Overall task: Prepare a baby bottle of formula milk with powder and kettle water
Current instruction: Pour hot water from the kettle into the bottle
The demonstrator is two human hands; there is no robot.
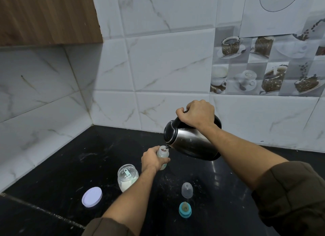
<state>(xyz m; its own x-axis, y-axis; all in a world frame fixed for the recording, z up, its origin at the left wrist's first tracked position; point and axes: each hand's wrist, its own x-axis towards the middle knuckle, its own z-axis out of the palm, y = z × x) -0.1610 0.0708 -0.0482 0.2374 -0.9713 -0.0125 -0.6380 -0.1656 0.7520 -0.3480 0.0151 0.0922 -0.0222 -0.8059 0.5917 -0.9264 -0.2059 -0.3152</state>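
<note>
My left hand grips a small translucent baby bottle standing open-topped on the black counter. My right hand is closed on the black handle of a steel kettle. The kettle is tilted left, and its spout sits right at the bottle's mouth. An open glass jar of white formula powder with a pale scoop inside stands just left of my left forearm. The teal nipple ring and the clear bottle cap rest on the counter nearer to me.
The jar's white lid lies flat at the front left. White marble tiles form the corner walls behind, and a wooden cabinet hangs at the upper left. Specks of powder dot the counter.
</note>
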